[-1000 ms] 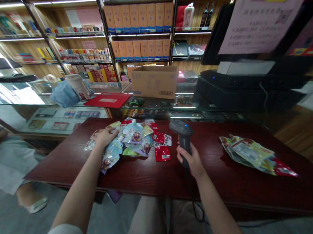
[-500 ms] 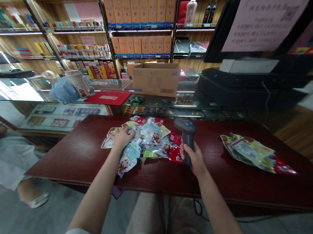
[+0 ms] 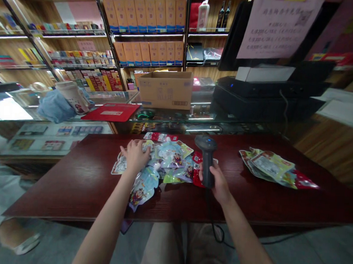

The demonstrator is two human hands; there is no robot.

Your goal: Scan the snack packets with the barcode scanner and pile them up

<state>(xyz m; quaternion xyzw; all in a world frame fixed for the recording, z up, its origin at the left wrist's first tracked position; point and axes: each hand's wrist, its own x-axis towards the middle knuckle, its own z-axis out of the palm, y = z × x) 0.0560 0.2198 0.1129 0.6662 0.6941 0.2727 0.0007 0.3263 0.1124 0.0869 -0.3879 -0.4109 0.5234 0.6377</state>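
A dark handheld barcode scanner (image 3: 208,160) is held upright by its handle in my right hand (image 3: 219,183), its head tilted over the right end of a heap of packets. My left hand (image 3: 136,156) rests on the heap's left side, fingers spread over the wrappers, and I see nothing gripped. In the heap lie light-blue spouted pouches (image 3: 171,152) with a cartoon figure, one of them, a blue pouch (image 3: 145,186), nearest me. Red packets (image 3: 161,137) stick out at the back, and a pale packet (image 3: 119,166) lies by my left fingers.
On the dark red table (image 3: 80,182), another stack of packets (image 3: 270,165) lies to the right. Behind stands a glass counter with a cardboard box (image 3: 165,90), a red folder (image 3: 112,112) and a black till (image 3: 265,97). At left sits a person (image 3: 2,193). The scanner's cable (image 3: 218,234) hangs down.
The view has shifted slightly to the right. My left hand has lifted and spread its fingers a little, still on the heap. My right hand keeps the scanner, now more upright.
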